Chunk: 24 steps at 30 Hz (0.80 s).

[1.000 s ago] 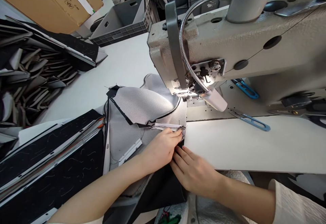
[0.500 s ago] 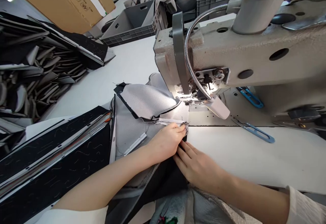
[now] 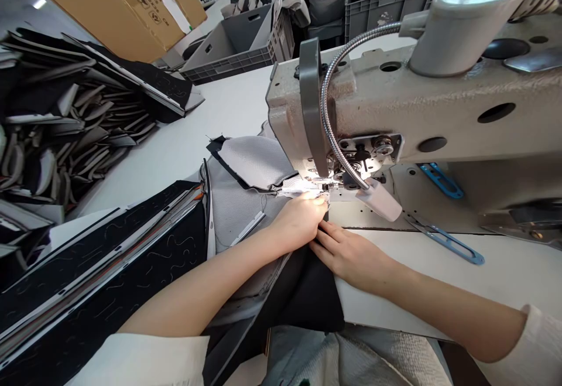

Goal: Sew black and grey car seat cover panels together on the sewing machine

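A grey mesh fabric piece (image 3: 252, 166) with black edging lies on the white table under the sewing machine (image 3: 395, 105). My left hand (image 3: 301, 219) is closed, pinching the fabric's seam edge right in front of the lit needle area (image 3: 322, 184). My right hand (image 3: 353, 254) lies flat just behind it, fingers stretched out and pressing on the black fabric (image 3: 307, 292) at the table's front edge. The fingertips of both hands touch.
A stack of black and grey cut pieces (image 3: 65, 122) fills the left. Long black panels (image 3: 100, 269) lie at the lower left. Blue thread snips (image 3: 448, 239) rest on the machine bed. Grey crates (image 3: 239, 43) and a cardboard box (image 3: 118, 5) stand behind. Another person sits far back.
Both hands have pushed the fabric forward toward the needle; the seam edge now sits at the presser foot. The camera has also shifted slightly.
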Each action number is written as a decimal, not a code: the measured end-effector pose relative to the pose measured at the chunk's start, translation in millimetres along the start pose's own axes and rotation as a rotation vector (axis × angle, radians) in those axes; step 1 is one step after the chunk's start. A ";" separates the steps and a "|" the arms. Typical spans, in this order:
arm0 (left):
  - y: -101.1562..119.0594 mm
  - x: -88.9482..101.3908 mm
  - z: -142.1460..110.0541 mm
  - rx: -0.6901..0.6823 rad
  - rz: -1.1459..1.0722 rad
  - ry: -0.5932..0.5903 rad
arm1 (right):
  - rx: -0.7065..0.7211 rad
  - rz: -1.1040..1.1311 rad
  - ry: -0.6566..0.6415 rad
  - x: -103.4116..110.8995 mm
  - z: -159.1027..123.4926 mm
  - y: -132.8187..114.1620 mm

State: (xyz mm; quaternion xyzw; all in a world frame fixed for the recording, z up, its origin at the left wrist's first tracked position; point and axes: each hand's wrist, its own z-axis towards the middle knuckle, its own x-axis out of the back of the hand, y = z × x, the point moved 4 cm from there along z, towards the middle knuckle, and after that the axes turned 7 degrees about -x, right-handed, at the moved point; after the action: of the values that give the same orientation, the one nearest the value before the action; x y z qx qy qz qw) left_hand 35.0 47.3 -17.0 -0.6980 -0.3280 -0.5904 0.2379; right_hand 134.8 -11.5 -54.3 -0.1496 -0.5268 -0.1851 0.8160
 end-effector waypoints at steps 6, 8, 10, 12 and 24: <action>-4.7 -2.9 2.3 0.006 -0.002 0.012 | -0.046 0.135 0.015 0.3 1.8 11.0; -4.1 -2.8 -0.1 0.028 -0.006 0.050 | -0.081 0.230 0.039 3.7 1.0 17.7; -2.6 -2.5 -2.4 0.062 0.025 0.077 | -0.166 0.297 0.063 6.4 -1.6 27.9; -0.3 -2.6 -3.6 0.072 0.058 0.079 | -0.330 0.308 0.081 7.3 -6.1 41.4; -7.8 -6.4 -1.5 -0.004 -0.040 0.088 | -0.596 0.078 -0.014 -8.3 11.0 72.2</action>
State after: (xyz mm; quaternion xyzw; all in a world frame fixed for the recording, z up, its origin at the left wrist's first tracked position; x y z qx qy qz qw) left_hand 27.7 50.2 -23.4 -0.6650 -0.3298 -0.6261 0.2389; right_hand 156.1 58.5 -61.1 -0.4039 -0.4486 -0.2993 0.7390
